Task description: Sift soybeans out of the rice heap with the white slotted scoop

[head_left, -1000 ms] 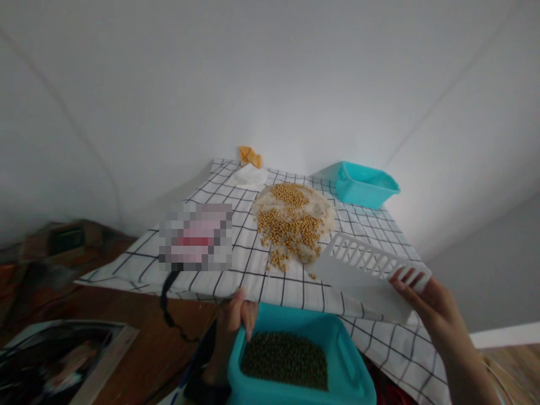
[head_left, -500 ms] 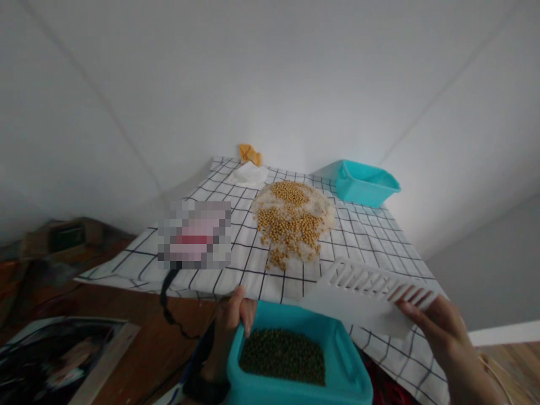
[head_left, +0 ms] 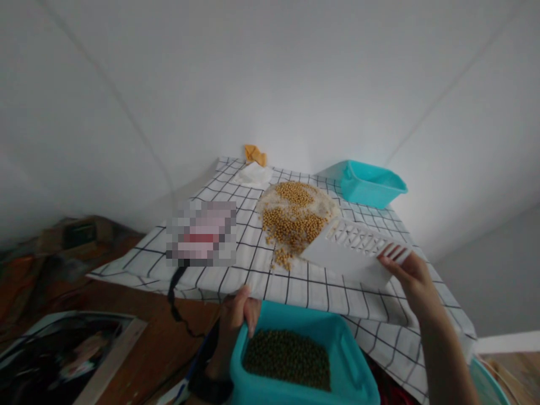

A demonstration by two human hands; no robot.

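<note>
My left hand [head_left: 241, 310] is closed on the left rim of a turquoise plastic bin [head_left: 304, 315] below the table's front edge. Small dark green beans [head_left: 289, 360] cover the bin's bottom. With fingers closed, my right hand [head_left: 407, 275] grips a white plastic piece with a row of slots [head_left: 341, 259] by its right end. The piece stands tilted at the right of a heap of yellow soybeans [head_left: 291, 228], its left end near the lower beans. White grains [head_left: 323, 208] lie among and around the soybeans.
A white checked cloth [head_left: 236, 270] covers the table. At its back right stands a second turquoise bin [head_left: 371, 185]. A yellow cloth [head_left: 255, 154] and a white crumpled item [head_left: 254, 174] lie at the back left. A blurred-out object [head_left: 202, 233] with a black strap lies left.
My right hand has moved the white slotted piece forward and left, up to the soybean heap. My left hand keeps its hold on the bin. The view has shifted slightly.
</note>
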